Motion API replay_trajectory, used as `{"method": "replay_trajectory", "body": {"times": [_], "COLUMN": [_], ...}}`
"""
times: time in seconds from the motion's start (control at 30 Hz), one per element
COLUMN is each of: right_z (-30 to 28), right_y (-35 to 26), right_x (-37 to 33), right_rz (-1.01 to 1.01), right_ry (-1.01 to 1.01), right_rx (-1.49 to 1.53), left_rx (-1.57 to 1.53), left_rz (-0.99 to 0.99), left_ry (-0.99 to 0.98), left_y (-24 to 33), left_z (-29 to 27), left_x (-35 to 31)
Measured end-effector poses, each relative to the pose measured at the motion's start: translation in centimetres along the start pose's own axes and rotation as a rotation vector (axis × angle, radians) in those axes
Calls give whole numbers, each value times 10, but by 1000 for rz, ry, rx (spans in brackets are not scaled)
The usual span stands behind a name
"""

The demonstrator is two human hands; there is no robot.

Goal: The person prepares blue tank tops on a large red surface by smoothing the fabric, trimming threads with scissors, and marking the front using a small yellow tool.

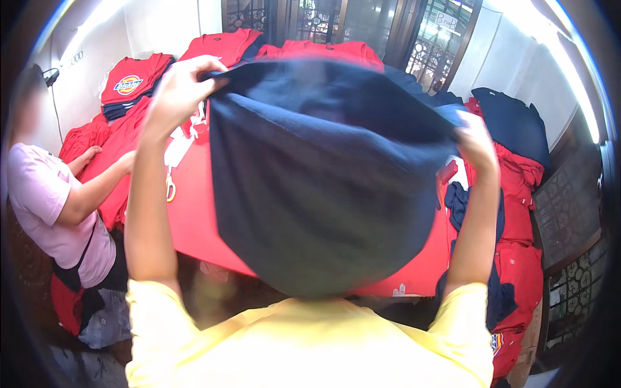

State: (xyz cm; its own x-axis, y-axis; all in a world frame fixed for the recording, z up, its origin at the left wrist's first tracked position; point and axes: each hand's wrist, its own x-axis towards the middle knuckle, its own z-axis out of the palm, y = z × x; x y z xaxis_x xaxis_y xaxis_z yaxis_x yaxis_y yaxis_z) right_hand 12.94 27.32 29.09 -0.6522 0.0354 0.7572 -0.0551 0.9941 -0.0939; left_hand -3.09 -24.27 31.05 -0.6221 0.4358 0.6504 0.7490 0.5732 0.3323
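Stretched between my raised hands hangs a dark navy shirt, its wide open edge at the top and its body drooping over the table. My left hand pinches the upper left corner, thumb and fingers closed on the cloth. On the other side my right hand, somewhat blurred, grips the upper right corner. The shirt is smeared by motion and hides much of the red tabletop. Beside my left forearm lie yellow-handled scissors and white paper tags.
At the left a co-worker in a pink shirt handles red garments. Folded red shirts are stacked at the far left, more red shirts at the back. Navy garments and red piles line the right side.
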Motion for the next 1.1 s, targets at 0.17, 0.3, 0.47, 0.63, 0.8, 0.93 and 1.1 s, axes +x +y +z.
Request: {"method": "replay_trajectory", "body": {"times": [0.17,0.3,0.47,0.63,0.8,0.93,1.1], "right_z": [-26,-65,27,106,117,122,159], "right_y": [1,-59,-66,-75,-91,-109,-100], "right_x": [56,0,-135,-255,-286,-263,-255], "right_rz": [321,26,137,-66,141,481,559], "right_ry": [343,618,245,-177,-374,-414,-224], "right_rx": [-59,154,303,127,435,532,376], "left_rx": [-98,-319,-336,-298,-110,-148,-134], "left_rz": [63,79,-91,-468,-644,-625,-659], "left_ry": [658,649,139,-101,-372,-264,-145], "left_y": [-60,-14,-55,-98,-98,-121,-131], "left_z": [-91,-121,-36,71,94,110,130], "left_x": [32,-34,-124,-226,-255,-269,-264]}}
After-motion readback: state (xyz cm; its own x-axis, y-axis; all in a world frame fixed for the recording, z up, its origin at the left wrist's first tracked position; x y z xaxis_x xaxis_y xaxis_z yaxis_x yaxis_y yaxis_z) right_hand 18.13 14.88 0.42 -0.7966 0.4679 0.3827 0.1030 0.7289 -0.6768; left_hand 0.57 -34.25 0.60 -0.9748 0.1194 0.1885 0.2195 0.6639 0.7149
